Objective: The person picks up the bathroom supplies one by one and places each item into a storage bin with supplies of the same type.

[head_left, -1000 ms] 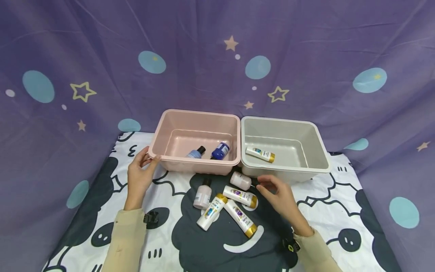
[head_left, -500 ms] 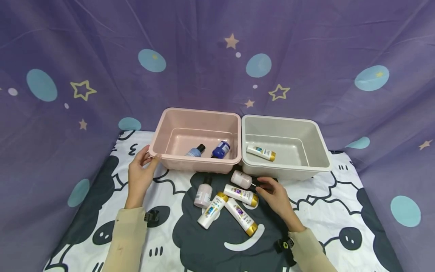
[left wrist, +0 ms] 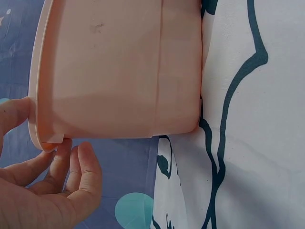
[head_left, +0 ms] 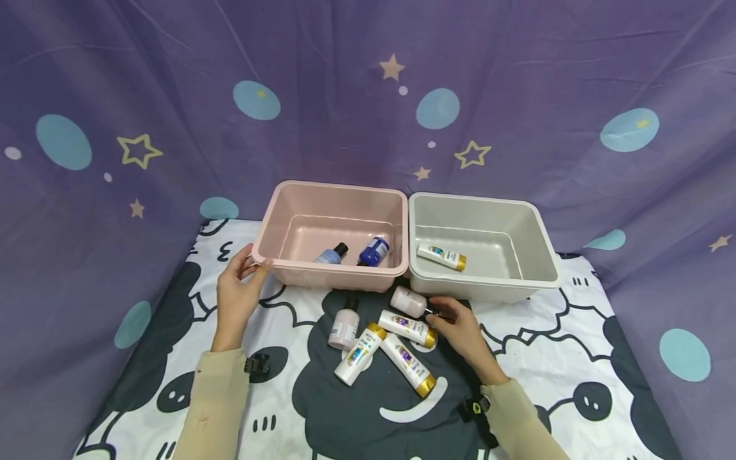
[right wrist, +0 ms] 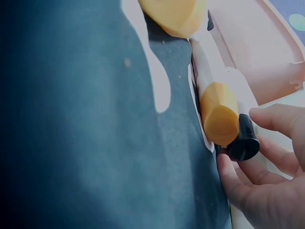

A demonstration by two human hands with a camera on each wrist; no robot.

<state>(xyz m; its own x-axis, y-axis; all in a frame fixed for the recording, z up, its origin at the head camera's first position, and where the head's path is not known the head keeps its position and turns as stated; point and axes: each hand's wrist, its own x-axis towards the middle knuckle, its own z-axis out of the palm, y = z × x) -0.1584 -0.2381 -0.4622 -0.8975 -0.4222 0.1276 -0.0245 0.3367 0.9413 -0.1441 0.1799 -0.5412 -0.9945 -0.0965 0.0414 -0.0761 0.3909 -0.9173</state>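
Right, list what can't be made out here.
Light blue bottle, head view: base hidden by the pink bin's front wall.
Pale pink bottle by the right hand, head view: any label print too small.
Gold-capped white tubes, head view: fine print too small.
Both sleeves, head view: upper parts cut off by the bottom edge.

Both sleeved forearms (head_left: 213,406) are slanting inward; the left hand (head_left: 237,297) and right hand (head_left: 464,329) are holding thumbs opposite bent fingers.
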